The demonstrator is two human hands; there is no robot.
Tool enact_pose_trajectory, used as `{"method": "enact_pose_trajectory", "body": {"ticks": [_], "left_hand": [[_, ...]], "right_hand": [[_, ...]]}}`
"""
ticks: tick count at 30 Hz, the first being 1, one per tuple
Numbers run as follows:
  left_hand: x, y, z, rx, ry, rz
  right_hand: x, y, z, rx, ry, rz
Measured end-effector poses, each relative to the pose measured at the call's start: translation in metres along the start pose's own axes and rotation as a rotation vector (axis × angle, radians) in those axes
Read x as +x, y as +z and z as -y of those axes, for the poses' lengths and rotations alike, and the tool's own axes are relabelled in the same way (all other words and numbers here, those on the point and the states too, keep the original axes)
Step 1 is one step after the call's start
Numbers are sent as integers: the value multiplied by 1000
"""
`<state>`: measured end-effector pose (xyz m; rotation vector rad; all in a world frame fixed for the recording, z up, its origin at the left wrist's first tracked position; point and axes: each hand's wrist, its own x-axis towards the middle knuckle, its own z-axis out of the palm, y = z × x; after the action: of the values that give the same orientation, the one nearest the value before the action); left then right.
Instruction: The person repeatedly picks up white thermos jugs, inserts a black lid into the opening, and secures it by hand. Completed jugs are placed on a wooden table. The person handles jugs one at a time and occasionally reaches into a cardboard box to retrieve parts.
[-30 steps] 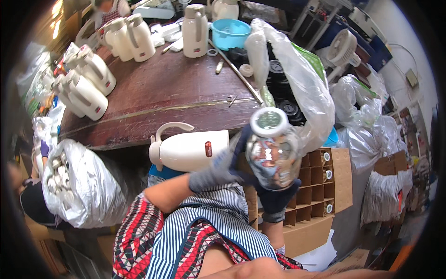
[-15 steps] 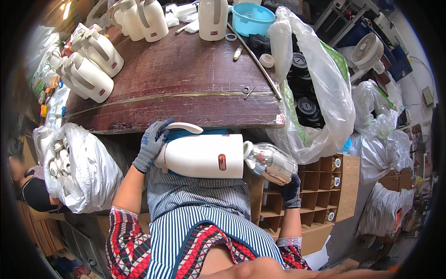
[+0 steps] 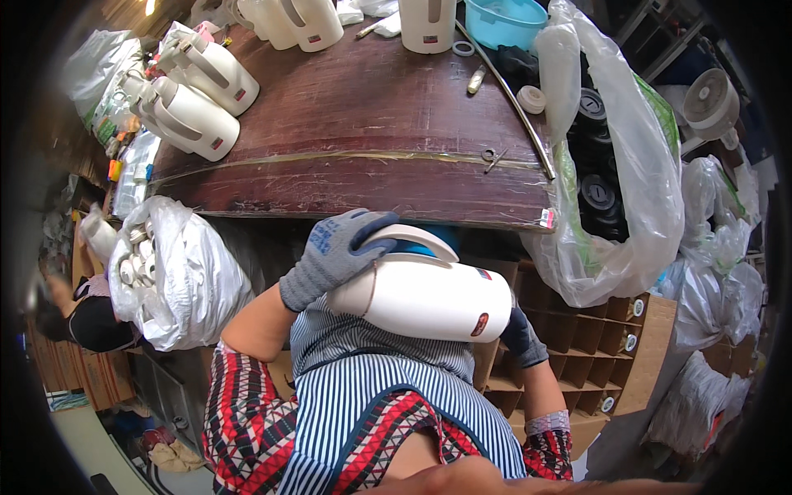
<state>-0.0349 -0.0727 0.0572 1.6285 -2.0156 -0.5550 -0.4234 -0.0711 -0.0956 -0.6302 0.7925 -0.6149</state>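
A white thermos jug (image 3: 429, 297) lies on its side in front of my apron, below the table edge, tilted with its base end lower right. My left hand (image 3: 342, 252), in a grey and dark blue glove, is closed around the jug's spout end and the root of its curved handle (image 3: 417, 239). At the base end, my gloved right hand (image 3: 521, 337) is pressed against the jug and supports it; its fingers are mostly hidden behind the rim. No silvery glass liner shows outside the jug now.
Several white jugs (image 3: 202, 115) stand on the dark red wooden table (image 3: 355, 124). A metal rod (image 3: 516, 103) and a blue basin (image 3: 503, 23) are at its right. Plastic bags (image 3: 194, 276) hang at both sides. A divided cardboard box (image 3: 652, 351) sits below right.
The silvery glass liner in my right hand has gone out of sight at the jug's base end, and that hand now meets the jug. The jug has tilted; the view has shifted.
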Motion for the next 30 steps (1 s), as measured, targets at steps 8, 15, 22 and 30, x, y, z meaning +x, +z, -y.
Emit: {"method": "enact_pose_trajectory", "body": {"ticks": [8,15,22,30], "left_hand": [[12,12,-7,32,46,42],[21,9,-8,-100,-11,65],[20,5,-11,-209,-50,69],[17,15,-6,-335,-91,57]], "right_hand": [[0,0,14,-531,-91,-15],[9,-20,-9,-241,-31,-30],[14,9,7,-327,-112,43],[8,14,-3,-300,-176,71]]}}
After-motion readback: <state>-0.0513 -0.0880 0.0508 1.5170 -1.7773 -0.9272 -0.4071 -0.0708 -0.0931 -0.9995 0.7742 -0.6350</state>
